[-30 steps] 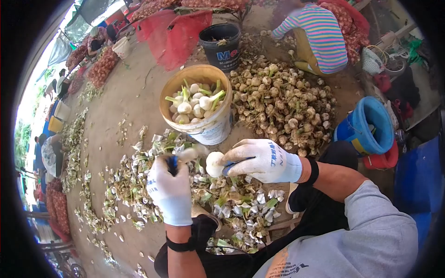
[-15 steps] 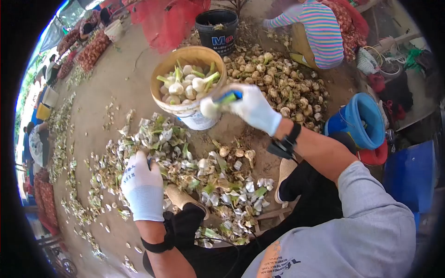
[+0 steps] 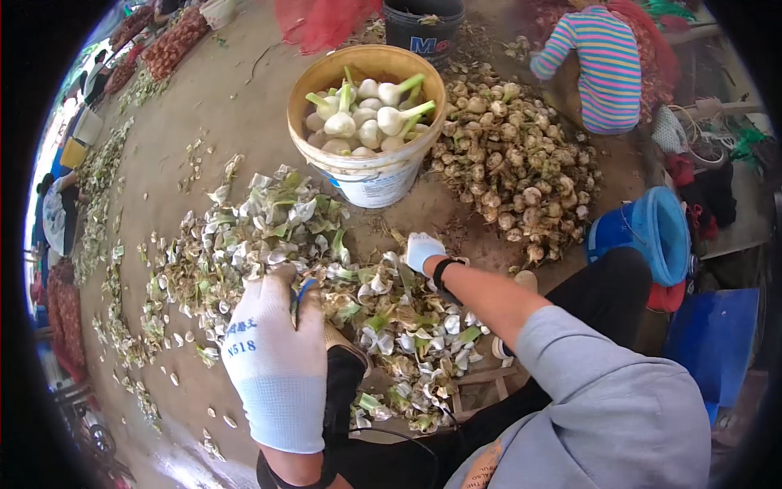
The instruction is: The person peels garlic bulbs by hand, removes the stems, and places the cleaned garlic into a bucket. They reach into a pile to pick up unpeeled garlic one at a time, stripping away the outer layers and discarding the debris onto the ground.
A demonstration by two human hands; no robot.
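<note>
My left hand (image 3: 277,359), in a white glove with blue on the thumb side, hovers over a heap of garlic peels (image 3: 277,216). Its thumb stands apart from the fingers and nothing shows between them. My right hand (image 3: 424,251), also gloved, is low at the far edge of the peels. The hand's back hides most of its fingers, so any held thing is out of sight. Beyond it stands a round bucket (image 3: 375,181) with peeled white garlic bulbs (image 3: 371,116), some with green stems. Unpeeled garlic bulbs (image 3: 521,171) lie piled to the bucket's right.
A black bucket (image 3: 423,34) stands behind, and a blue bucket (image 3: 643,232) is at right. A person in a striped shirt (image 3: 607,69) crouches beyond the pile. Red net sacks (image 3: 175,41) and other people are at far left. Peels are strewn over the ground.
My right hand has come down from beside the bucket to the ground; the garlic bulb it held no longer shows in it. My left hand appears larger, its thumb farther from the fingers. The view has shifted.
</note>
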